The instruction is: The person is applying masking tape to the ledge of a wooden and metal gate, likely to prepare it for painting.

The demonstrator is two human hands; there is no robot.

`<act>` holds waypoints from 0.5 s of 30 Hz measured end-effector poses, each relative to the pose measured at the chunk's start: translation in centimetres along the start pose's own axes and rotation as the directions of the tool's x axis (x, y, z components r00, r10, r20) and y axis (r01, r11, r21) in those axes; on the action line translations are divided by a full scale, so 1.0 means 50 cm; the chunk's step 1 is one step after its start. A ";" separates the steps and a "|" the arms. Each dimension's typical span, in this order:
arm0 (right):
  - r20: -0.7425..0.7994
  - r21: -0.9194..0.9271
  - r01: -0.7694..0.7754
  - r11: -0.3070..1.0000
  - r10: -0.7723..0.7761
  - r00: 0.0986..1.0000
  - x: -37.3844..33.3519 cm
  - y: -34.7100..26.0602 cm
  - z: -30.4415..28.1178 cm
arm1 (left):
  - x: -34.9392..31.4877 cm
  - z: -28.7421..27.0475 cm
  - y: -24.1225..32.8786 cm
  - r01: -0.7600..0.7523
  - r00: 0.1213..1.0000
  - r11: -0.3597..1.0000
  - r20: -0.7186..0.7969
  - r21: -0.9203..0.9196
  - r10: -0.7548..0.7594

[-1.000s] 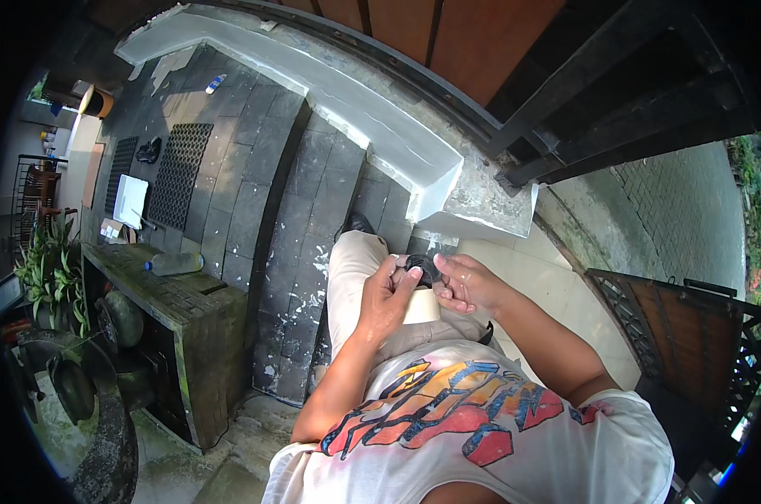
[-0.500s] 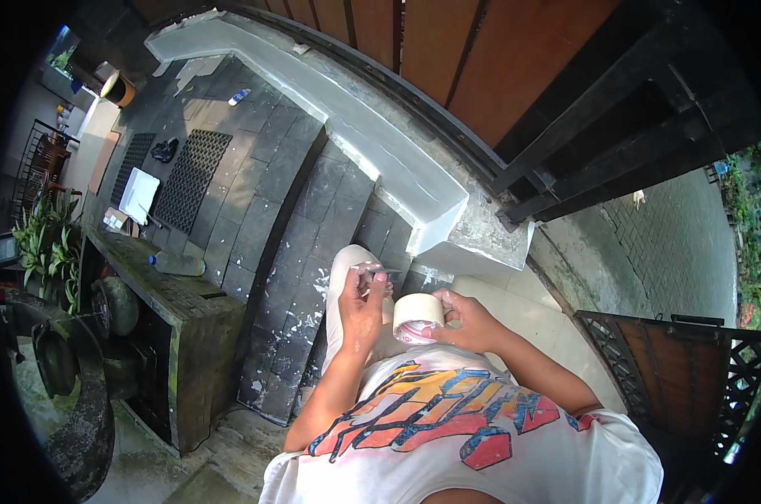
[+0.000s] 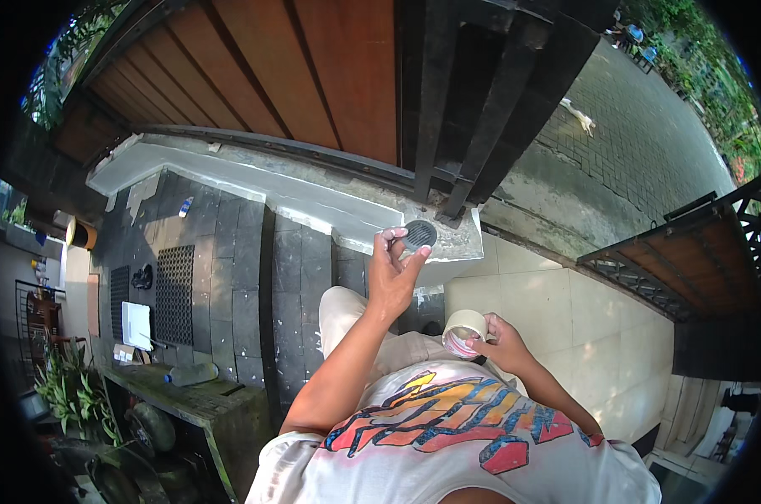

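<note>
Raised in front of the low wall, my left hand (image 3: pixel 393 277) pinches a dark, ridged round disc (image 3: pixel 421 236) between thumb and fingers. Its exact kind does not show. At the right, close to my lap, my right hand (image 3: pixel 500 343) grips a wide cream roll of tape (image 3: pixel 466 320) by its side, with the thumb at the core's edge. Pink and white markings show inside the core. The disc and the roll are well apart. Pale smudges mark the left fingers.
A grey-white painted low wall (image 3: pixel 296 200) runs ahead, below a brown slatted gate (image 3: pixel 338 76). Dark tiled steps (image 3: pixel 292 277) lie to the left, with a white tray (image 3: pixel 135 323) and mats beyond. A mossy bench (image 3: pixel 204 395) holds a bottle (image 3: pixel 193 374).
My left hand has moved up and forward with the disc, now turned flat-side into view. The tape roll has shifted right and lower with my right hand. The view has swung right.
</note>
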State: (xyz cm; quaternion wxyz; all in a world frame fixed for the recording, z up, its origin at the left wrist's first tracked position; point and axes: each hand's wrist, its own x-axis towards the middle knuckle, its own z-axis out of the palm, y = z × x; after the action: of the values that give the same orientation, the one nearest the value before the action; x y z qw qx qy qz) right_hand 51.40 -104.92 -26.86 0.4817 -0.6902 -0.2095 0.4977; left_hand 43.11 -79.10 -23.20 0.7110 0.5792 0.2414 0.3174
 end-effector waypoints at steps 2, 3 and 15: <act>-0.077 0.039 0.011 0.999 -0.008 0.997 -0.026 0.025 -0.007 | 0.081 0.038 -0.017 -0.108 0.993 0.987 0.062 0.118 0.101; -0.114 0.046 -0.018 0.999 0.023 0.993 -0.040 0.024 -0.007 | 0.124 0.052 -0.030 -0.199 0.978 0.930 0.009 0.309 0.207; -0.320 0.175 -0.105 0.979 0.158 0.934 -0.127 0.107 0.000 | 0.272 0.165 -0.171 -0.303 0.807 0.683 -0.203 0.664 0.555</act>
State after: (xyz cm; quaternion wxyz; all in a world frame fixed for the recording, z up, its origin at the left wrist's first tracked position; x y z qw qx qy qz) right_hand 47.74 -112.21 -28.43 0.5277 -0.7372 -0.0392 0.4202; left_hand 59.70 -75.75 -29.45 0.3290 0.7398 0.3193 0.4924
